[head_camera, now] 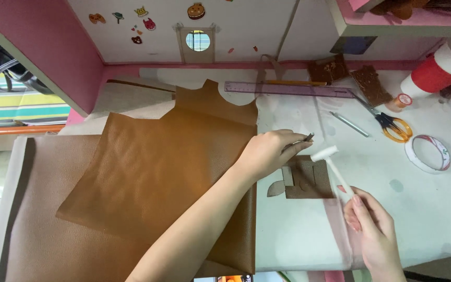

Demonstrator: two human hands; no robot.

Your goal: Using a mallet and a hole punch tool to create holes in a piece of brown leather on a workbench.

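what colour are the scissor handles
Orange, or amber: the scissors lie on the table right of the hands, clearest in the head view.

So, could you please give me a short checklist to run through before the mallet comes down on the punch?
1. Left hand grips the metal punch: ok, held between the fingers.
2. Right hand holds the white mallet by its handle: ok.
3. Punch tip set on the small brown leather piece: not ok, the punch lies tilted above it.
4. Mallet head lined up over the punch end: not ok, it sits beside and below it.
5. Large tan leather sheet clear of the strike spot: ok, it lies to the left under the forearm.
6. Scissors and tape roll out of the way: ok, off to the right.
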